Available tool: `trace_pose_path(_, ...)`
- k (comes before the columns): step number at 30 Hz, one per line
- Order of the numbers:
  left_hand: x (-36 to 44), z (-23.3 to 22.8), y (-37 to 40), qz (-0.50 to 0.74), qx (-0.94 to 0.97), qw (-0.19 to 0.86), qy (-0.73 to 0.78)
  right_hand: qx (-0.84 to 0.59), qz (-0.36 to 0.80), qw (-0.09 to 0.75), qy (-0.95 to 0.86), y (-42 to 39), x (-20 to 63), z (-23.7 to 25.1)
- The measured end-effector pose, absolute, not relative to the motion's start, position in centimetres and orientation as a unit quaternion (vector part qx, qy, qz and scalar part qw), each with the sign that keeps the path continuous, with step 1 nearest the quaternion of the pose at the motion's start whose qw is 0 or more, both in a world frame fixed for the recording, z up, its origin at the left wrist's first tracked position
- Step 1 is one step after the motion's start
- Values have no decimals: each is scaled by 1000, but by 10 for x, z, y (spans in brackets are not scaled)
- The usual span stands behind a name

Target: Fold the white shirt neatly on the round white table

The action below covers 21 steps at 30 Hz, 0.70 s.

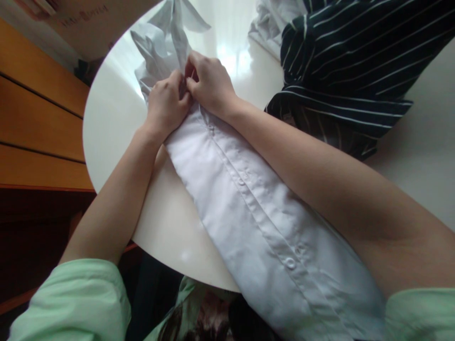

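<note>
Mint-green sleeves (81, 298), nearest. White button-up shirt (249, 213) stretched along round white table (106, 128); left hand (166, 105) and right hand (210, 84) touching, fingers pinching its placket. Navy striped garment (348, 61) just right, white cloth (265, 23) beyond.

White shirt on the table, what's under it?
The white shirt lies on the round white table, with both hands pinching its placket. Whatever sits between shirt and tabletop is covered.
</note>
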<state>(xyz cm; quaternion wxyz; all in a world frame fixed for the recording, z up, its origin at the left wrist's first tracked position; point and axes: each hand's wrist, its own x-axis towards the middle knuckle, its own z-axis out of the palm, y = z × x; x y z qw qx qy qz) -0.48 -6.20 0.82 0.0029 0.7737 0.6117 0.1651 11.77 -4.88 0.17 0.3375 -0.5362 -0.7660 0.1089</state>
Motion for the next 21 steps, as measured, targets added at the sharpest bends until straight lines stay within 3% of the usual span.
trace_pose_path(21,-7,1,-52,182,777,-1,603,-545,114,325,-764,-47,116,2)
